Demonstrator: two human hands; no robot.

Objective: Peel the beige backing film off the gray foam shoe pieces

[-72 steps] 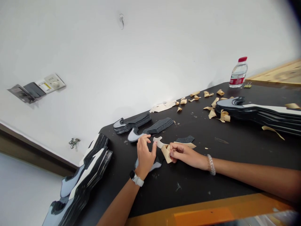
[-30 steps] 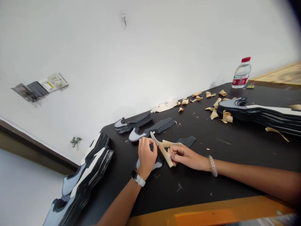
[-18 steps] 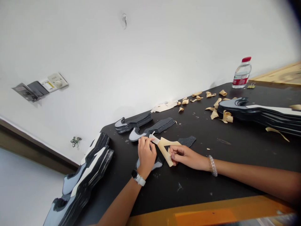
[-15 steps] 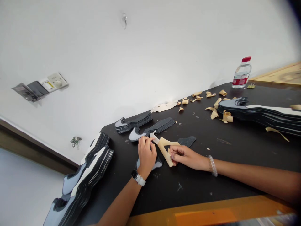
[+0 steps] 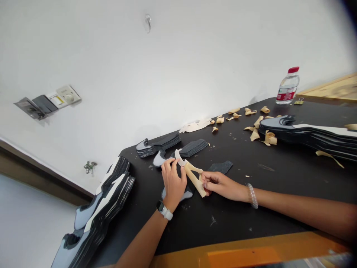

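Note:
My left hand (image 5: 174, 181) pinches a thin white curved piece (image 5: 179, 158) between thumb and fingers. A tan paper strip (image 5: 194, 180) runs from the lower end of that piece to my right hand (image 5: 219, 185), whose closed fingertips grip it. The strip looks like peel-off backing, folded back in a narrow V. Under my left hand lies a dark grey cut piece with a light grey end (image 5: 187, 194), partly covered by the hand. A dark flat piece (image 5: 221, 167) lies on the table just behind my right hand.
Small stacks of grey-and-black cut pieces (image 5: 192, 147) lie ahead. Larger stacks stand at the left (image 5: 108, 208) and right (image 5: 315, 137). Curled tan scraps (image 5: 255, 134), white sheets (image 5: 195, 125) and a red-capped water bottle (image 5: 288, 86) sit toward the wall.
The white piece has shifted slightly up and left with my left fingers. The tan strip's upper arm has swung down toward my right hand, uncovering more of the dark flat piece.

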